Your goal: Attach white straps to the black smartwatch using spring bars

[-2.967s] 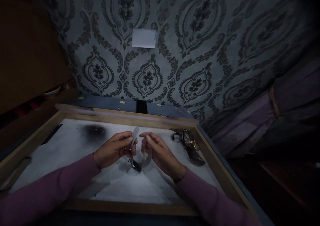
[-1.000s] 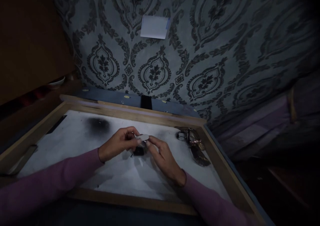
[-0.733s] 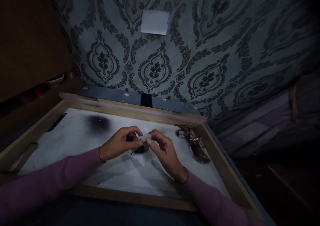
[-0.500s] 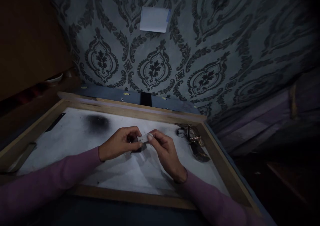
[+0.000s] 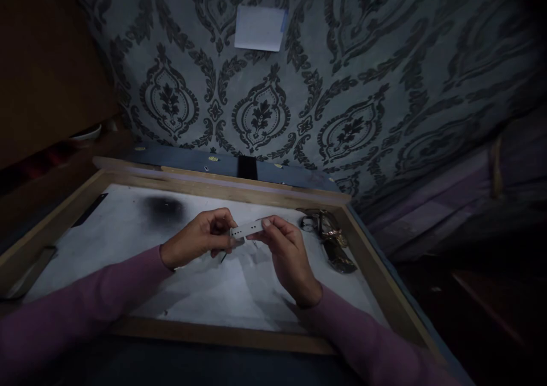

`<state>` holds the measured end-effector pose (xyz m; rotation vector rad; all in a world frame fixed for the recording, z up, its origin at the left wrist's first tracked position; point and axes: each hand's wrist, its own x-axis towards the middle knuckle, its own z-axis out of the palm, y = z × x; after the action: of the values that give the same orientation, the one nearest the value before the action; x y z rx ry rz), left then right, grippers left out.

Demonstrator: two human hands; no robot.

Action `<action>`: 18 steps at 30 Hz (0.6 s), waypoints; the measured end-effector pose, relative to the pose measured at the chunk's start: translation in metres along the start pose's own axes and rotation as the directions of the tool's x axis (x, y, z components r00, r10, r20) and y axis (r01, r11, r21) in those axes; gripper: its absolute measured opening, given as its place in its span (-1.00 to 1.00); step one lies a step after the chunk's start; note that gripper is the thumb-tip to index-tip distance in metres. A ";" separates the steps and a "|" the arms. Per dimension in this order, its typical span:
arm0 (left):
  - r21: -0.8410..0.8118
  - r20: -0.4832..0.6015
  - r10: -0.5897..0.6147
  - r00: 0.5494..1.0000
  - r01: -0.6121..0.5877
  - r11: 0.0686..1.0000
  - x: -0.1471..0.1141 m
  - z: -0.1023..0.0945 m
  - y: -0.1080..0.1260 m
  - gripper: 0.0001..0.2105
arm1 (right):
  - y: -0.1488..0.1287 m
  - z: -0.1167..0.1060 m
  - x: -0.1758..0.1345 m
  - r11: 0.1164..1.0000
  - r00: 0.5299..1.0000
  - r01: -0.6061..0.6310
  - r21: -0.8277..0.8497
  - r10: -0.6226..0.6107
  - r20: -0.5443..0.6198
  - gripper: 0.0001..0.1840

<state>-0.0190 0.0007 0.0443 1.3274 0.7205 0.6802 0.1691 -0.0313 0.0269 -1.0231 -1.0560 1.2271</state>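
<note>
A pale flat strip with a row of small dark holes [image 5: 248,229] is stretched between my two hands over the white surface. My right hand [image 5: 285,249] pinches its right end between thumb and fingertips. At the other end, the thumb and curled fingers of my left hand [image 5: 200,239] close around the strip's tip. A thin dark bit [image 5: 223,257] pokes out below the left fingers; its kind is too small to tell. The fingers partly cover both ends of the strip.
A wooden frame [image 5: 222,336] borders the white surface [image 5: 192,300]. Crumpled dark shiny packets [image 5: 335,249] lie inside at the right. A dark flat strip [image 5: 90,209] rests at the left. Patterned wallpaper with a white paper [image 5: 260,28] rises behind.
The hands have moved slightly apart and up, so more of the holed strip shows between them. The whole view has shifted a little.
</note>
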 end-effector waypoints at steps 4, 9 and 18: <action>-0.116 -0.019 -0.019 1.000 0.017 0.993 -0.002 -0.001 0.002 -0.77 | 0.001 -0.004 0.002 0.995 1.000 0.005 -0.102 -0.004 0.012 -0.67; -0.282 -0.034 -0.060 0.998 0.048 0.958 -0.001 -0.005 0.001 -0.77 | 0.005 -0.006 0.003 0.992 0.991 -0.016 -0.124 0.032 0.127 -0.63; -0.370 -0.038 -0.099 0.994 0.078 0.926 0.000 -0.002 0.000 -0.69 | -0.005 -0.001 -0.003 0.995 0.969 -0.035 -0.096 0.057 0.241 -0.67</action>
<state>-0.0207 0.0024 0.0443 0.9282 0.6556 0.7409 0.1713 -0.0344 0.0312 -0.9874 -1.2941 1.3781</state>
